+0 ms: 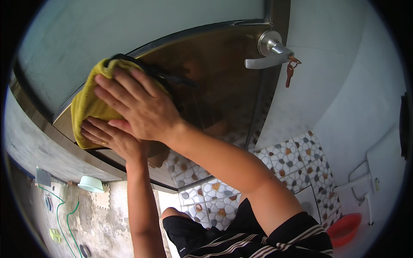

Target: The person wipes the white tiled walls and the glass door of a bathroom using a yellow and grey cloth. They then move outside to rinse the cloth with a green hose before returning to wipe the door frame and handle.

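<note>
My right hand [143, 108] lies flat on a folded yellow cloth [85, 111], holding it against the glossy dark-brown lower panel of a door [222, 87]. Lower and to the left, my left hand [117, 138] presses on the same cloth, with a ring on one finger. The cloth has a dark edge and lies near the panel's hinge-side border, just under the frosted glass pane [138, 22]. A silver lever handle [266, 61] is at the door's other side, with keys [290, 72] hanging from its lock.
Pebble-patterned tiles [222, 200] cover the floor under me. A red basin [344, 229] stands at lower right by a white wall [355, 106] with pipes. Outside, at lower left, are a pale green basin [91, 183], a foam mat [103, 196] and a green hose [68, 222].
</note>
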### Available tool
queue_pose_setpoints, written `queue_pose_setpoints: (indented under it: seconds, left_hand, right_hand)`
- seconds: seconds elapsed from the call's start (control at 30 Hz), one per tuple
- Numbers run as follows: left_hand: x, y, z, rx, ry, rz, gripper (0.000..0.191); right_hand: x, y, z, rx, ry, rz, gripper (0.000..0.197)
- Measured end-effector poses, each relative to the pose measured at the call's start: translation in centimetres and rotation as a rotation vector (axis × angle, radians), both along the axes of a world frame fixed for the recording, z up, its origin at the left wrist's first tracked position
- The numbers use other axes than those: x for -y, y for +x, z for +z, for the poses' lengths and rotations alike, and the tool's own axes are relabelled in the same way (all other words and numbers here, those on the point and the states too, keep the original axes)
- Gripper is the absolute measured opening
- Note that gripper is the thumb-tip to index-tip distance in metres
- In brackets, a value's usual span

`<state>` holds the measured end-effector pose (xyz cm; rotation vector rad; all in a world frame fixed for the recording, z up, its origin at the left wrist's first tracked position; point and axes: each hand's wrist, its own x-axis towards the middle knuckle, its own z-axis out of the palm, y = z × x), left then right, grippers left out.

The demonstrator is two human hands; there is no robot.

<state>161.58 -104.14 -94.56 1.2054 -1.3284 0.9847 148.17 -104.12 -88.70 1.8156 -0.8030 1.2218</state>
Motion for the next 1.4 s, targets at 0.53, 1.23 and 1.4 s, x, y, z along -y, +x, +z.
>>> queue_pose_setpoints:
  seconds: [0.53, 1.23, 1.4]
  left_hand:
    - [0.9, -18.6, -19.7, 0.801, 0.477, -0.448, 0.058]
    - [4.4, -24.7, -21.4, 1.278, 0.353, -0.421, 0.064]
    - [3.2, -21.0, -39.6, 1.532, 0.770, -0.446, 0.069]
  right_hand:
    - [-1.1, -20.4, -29.9, 0.480, 0.523, -0.322, 0.077]
    - [1.1, -25.3, -33.5, 0.665, 0.423, -0.567, 0.069]
    - [-0.7, -18.8, -53.0, 1.082, 0.962, -0.583, 0.058]
